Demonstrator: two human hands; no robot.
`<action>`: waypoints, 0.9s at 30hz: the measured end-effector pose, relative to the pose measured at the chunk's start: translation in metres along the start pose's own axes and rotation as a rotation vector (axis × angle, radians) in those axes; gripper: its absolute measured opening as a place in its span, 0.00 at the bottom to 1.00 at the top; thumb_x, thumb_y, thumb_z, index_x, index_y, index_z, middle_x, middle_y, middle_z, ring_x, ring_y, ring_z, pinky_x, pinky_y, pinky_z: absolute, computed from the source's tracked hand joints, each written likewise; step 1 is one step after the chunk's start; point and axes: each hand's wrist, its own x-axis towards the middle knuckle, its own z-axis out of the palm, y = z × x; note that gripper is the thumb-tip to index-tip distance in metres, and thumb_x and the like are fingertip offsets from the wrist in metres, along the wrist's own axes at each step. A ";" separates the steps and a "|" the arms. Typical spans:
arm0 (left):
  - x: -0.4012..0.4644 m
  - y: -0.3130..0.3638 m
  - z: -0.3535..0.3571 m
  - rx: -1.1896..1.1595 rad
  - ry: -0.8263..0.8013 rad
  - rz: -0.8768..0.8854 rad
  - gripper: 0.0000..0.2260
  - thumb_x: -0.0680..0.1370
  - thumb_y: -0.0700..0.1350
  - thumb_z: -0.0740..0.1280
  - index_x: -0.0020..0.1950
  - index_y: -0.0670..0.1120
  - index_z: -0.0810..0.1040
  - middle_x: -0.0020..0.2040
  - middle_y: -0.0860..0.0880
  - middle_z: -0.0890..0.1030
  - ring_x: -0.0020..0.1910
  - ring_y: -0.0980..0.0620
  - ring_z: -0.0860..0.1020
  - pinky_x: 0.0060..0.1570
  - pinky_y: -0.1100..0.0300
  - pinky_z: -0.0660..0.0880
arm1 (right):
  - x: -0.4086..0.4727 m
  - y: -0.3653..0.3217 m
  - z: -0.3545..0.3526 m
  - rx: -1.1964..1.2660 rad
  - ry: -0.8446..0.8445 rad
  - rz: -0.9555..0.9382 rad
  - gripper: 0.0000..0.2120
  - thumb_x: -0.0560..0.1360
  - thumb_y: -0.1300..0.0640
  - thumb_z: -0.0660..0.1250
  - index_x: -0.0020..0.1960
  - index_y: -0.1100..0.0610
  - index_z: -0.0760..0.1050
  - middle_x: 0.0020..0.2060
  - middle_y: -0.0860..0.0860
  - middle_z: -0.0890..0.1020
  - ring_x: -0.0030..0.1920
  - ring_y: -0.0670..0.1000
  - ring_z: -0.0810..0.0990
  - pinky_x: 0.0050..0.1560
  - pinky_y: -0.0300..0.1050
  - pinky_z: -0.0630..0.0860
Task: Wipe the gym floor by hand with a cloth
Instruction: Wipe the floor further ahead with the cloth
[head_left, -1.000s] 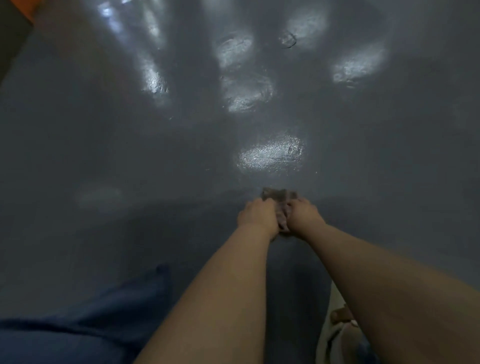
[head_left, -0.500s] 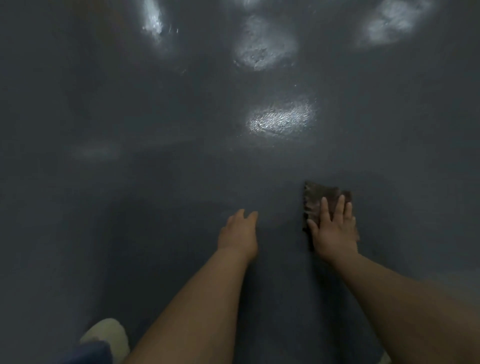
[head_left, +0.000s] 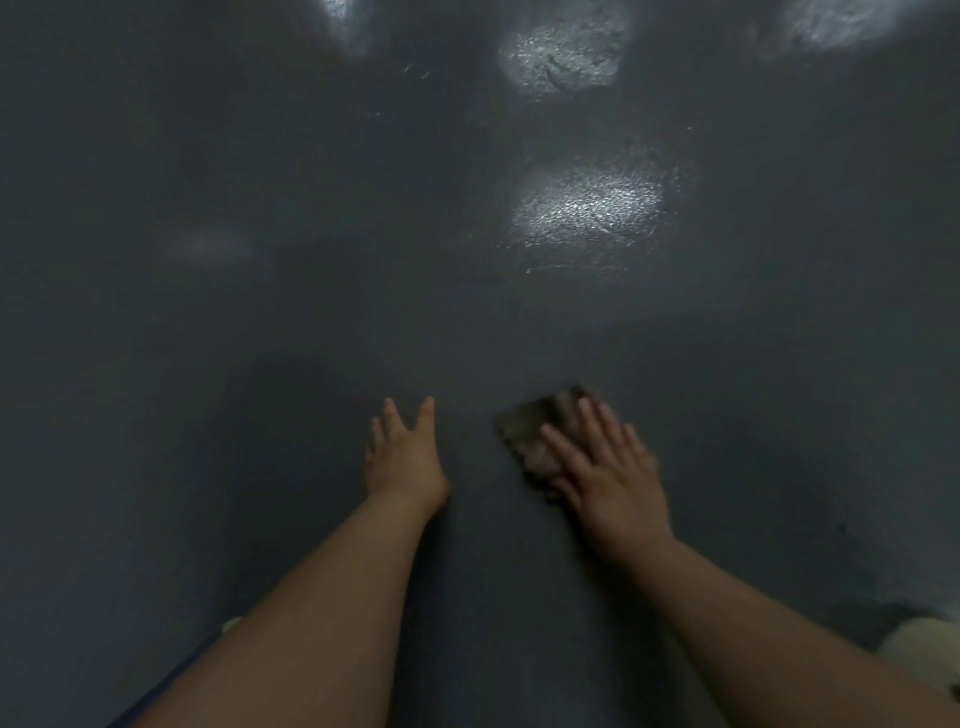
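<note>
One cloth (head_left: 540, 434), flat on dark floor (head_left: 260, 364), blurred. My right hand (head_left: 608, 478) pressed on cloth's near-right part, fingers spread flat, not gripping. My left hand (head_left: 402, 452) left of cloth, apart from it, palm on floor, fingers loosely splayed, holding nothing. Bare floor all round cloth; no floor edge visible. Two hands. Five light patches beyond cloth.

Right hand (head_left: 610, 483) flat, fingers spread, on crumpled brown cloth (head_left: 535, 436) on dark grey glossy floor (head_left: 260, 312); left hand (head_left: 402, 457) flat beside, apart.
</note>
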 end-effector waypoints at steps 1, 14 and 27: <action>0.000 -0.005 0.001 0.005 -0.015 -0.006 0.43 0.75 0.45 0.70 0.78 0.54 0.42 0.77 0.42 0.39 0.77 0.41 0.44 0.74 0.49 0.50 | 0.009 0.007 -0.007 0.012 0.019 0.071 0.29 0.77 0.36 0.45 0.69 0.47 0.70 0.71 0.59 0.67 0.71 0.60 0.66 0.70 0.47 0.50; 0.019 -0.042 -0.007 0.172 0.068 0.131 0.35 0.76 0.40 0.65 0.78 0.52 0.51 0.78 0.48 0.52 0.71 0.44 0.64 0.73 0.49 0.57 | -0.003 -0.079 0.028 0.003 -0.028 -0.104 0.23 0.75 0.42 0.55 0.66 0.45 0.73 0.70 0.60 0.69 0.69 0.62 0.69 0.71 0.54 0.56; 0.018 -0.049 -0.018 0.111 -0.010 0.178 0.35 0.77 0.39 0.63 0.78 0.53 0.48 0.78 0.50 0.52 0.72 0.44 0.62 0.75 0.47 0.50 | 0.062 -0.011 -0.023 0.002 0.105 0.308 0.26 0.80 0.46 0.55 0.76 0.45 0.55 0.77 0.57 0.48 0.77 0.59 0.46 0.74 0.53 0.45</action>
